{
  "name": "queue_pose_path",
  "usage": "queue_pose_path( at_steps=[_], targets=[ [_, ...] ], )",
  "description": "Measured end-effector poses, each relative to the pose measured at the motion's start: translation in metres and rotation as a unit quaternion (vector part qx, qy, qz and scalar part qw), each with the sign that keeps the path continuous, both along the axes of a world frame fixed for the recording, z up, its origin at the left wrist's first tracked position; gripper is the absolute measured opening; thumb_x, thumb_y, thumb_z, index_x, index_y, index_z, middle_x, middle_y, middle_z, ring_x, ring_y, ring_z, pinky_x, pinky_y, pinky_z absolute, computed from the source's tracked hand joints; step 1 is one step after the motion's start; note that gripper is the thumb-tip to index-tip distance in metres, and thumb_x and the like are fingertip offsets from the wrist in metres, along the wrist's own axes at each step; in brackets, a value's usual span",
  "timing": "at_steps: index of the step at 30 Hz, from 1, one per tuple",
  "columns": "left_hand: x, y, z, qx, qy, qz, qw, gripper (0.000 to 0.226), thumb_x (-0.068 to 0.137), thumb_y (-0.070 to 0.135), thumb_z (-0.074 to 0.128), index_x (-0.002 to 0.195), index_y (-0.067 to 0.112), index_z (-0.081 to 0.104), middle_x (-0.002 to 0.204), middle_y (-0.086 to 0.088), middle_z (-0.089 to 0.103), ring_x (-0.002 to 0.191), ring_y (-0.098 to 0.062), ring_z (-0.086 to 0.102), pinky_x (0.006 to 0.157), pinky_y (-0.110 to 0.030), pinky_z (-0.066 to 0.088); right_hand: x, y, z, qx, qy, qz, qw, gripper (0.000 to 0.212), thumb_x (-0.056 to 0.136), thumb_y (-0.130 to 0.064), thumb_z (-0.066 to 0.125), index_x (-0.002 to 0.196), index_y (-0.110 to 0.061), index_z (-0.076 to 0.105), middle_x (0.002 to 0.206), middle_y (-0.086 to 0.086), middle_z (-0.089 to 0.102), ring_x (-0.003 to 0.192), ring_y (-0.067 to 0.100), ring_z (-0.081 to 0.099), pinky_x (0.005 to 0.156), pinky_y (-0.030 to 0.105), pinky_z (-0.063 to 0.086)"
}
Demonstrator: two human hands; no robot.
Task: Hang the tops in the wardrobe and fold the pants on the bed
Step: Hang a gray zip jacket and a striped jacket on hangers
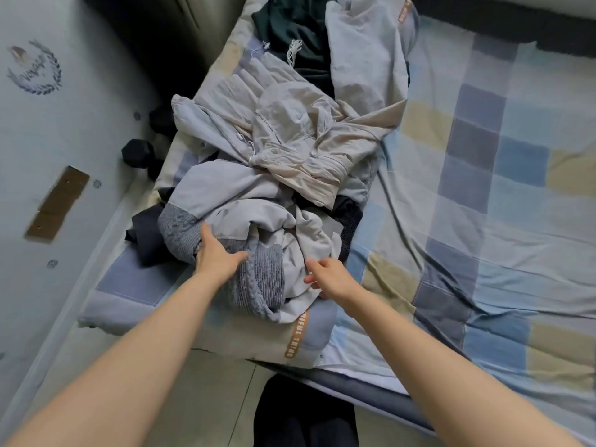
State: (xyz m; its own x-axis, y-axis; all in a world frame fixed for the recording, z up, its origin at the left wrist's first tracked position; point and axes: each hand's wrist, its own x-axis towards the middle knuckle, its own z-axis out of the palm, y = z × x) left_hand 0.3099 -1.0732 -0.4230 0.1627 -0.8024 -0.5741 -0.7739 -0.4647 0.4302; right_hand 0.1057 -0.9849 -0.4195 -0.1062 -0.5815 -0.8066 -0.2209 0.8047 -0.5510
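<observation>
A heap of clothes lies on the left side of the bed [503,188]. Nearest me is a light grey jacket [232,191] with ribbed knit cuffs and hem. My left hand [216,256] rests on its ribbed part with fingers spread. My right hand [329,274] touches the jacket's pale fabric, fingers loosely curled at a fold. Behind it lies a beige hooded top [300,137], and further back a dark green garment [296,30]. Dark pieces [145,233] poke out from under the heap.
The bed carries a checked blue, grey and yellow sheet, bare on the right half. A pale wardrobe panel [48,156] with a printed crest stands at the left. Black dumbbells [138,153] sit in the gap beside the bed. My dark-trousered legs [306,414] stand at the bed's edge.
</observation>
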Motion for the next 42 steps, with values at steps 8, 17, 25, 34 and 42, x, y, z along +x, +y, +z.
queue_pose_path(
  at_steps=[8,17,25,34,42],
  targets=[
    [-0.026,0.069,-0.006,0.055,0.119,-0.183,0.974,0.019,0.082,0.016,0.054,0.094,0.019,0.068,0.083,-0.002,0.067,0.086,-0.02,0.058,0.069,-0.028,0.04,0.02,-0.03,-0.031,0.11,-0.182,-0.205,0.955,0.066,0.087,-0.063,0.049,0.126,-0.01,0.049,0.114,0.01,0.062,0.102,0.026,0.061,0.088,0.037,0.05],
    [-0.019,0.126,0.059,0.13,0.29,-0.18,0.931,0.015,0.07,0.017,0.049,0.064,0.026,0.059,0.058,0.015,0.045,0.057,-0.003,0.034,0.056,-0.025,0.03,0.02,-0.008,0.006,0.098,-0.082,-0.226,0.966,0.036,0.088,-0.004,0.046,0.123,-0.012,0.048,0.115,0.018,0.059,0.104,0.034,0.059,0.094,0.047,0.049],
    [0.0,0.107,0.125,0.098,0.261,-0.129,0.952,0.02,0.089,0.002,0.063,0.094,0.019,0.072,0.095,0.008,0.073,0.086,-0.001,0.066,0.078,-0.009,0.046,-0.005,0.041,0.137,-0.139,-0.135,-0.214,0.957,0.064,0.087,0.0,0.044,0.097,-0.061,0.06,0.102,-0.017,0.07,0.091,0.007,0.068,0.066,0.024,0.054],
    [-0.038,0.11,0.237,0.116,0.451,0.12,0.877,0.029,0.1,0.024,0.041,0.098,0.018,0.069,0.096,-0.003,0.075,0.086,-0.017,0.071,0.085,-0.04,0.055,-0.003,0.11,0.293,-0.31,-0.056,0.009,0.949,0.05,0.09,0.013,0.046,0.103,-0.031,0.064,0.095,-0.009,0.067,0.09,0.0,0.059,0.08,0.013,0.044],
    [-0.074,0.136,0.317,0.271,0.521,0.167,0.792,0.055,0.085,0.03,0.069,0.125,-0.006,0.059,0.121,-0.027,0.064,0.108,-0.037,0.065,0.097,-0.052,0.05,-0.005,0.181,0.363,-0.337,0.081,0.087,0.934,0.039,0.086,0.007,0.05,0.099,-0.022,0.073,0.082,0.008,0.052,0.076,0.018,0.049,0.07,0.029,0.036]
  ],
)
